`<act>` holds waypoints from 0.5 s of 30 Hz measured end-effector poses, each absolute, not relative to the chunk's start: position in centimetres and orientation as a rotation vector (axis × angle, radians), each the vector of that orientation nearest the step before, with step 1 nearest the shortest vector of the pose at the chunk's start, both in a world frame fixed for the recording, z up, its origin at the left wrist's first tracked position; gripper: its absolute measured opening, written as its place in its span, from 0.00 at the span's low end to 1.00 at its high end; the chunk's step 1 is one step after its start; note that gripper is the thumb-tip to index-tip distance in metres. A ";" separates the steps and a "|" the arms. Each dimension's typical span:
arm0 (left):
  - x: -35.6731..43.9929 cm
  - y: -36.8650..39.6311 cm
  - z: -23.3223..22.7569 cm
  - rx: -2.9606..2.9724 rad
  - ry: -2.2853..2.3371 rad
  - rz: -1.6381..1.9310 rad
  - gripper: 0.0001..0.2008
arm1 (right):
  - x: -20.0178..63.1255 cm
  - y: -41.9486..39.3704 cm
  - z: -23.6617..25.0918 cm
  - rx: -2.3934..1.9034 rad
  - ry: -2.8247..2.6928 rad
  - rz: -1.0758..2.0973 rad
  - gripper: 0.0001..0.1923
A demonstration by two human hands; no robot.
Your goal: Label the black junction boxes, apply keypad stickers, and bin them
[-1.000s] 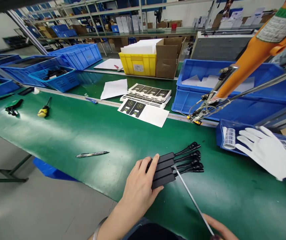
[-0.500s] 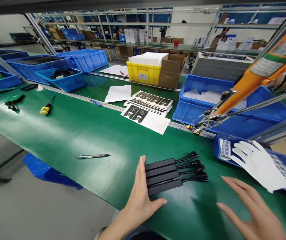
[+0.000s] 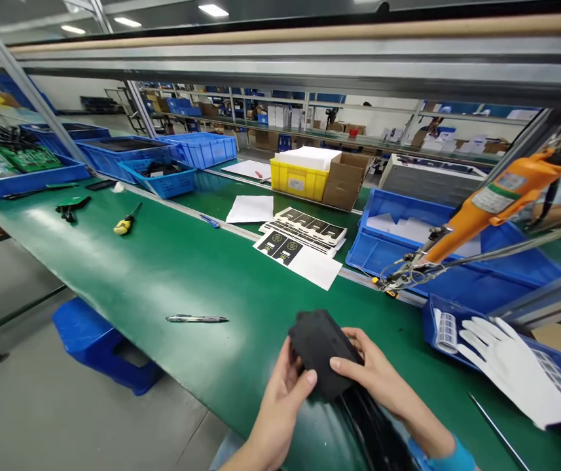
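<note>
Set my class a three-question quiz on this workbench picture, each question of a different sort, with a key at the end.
1. True or false: the left hand and the right hand both grip the stack of black modules.
2. Which thing lies on the green belt to the left of the hands? A) the pen B) a hammer C) a mug
3. Fill in: the white glove lies on a small ____ tray of label rolls.

Key: 1 true; 2 A; 3 blue.
</note>
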State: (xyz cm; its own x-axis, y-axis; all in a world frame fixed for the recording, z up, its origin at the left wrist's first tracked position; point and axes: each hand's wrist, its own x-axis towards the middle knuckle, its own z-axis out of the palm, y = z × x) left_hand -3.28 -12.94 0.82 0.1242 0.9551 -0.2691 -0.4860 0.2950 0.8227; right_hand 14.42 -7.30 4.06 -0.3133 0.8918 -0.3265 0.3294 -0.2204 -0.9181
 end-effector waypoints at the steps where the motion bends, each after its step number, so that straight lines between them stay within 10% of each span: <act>1: -2.7 -13.2 1.3 0.618 0.841 1.139 0.57 | 14.5 -7.9 3.7 -1.416 -1.422 1.643 0.45; 15: -2.4 -8.2 0.3 0.503 0.895 1.078 0.53 | 20.6 -14.5 1.2 -1.713 -0.657 1.492 0.62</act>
State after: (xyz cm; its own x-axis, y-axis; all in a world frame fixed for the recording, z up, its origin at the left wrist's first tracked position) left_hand -2.39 -8.22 0.27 0.1869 0.9083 -0.3744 -0.5352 0.4137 0.7365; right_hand 20.64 -14.45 1.24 0.1857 0.7871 -0.5882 -0.0979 -0.5808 -0.8081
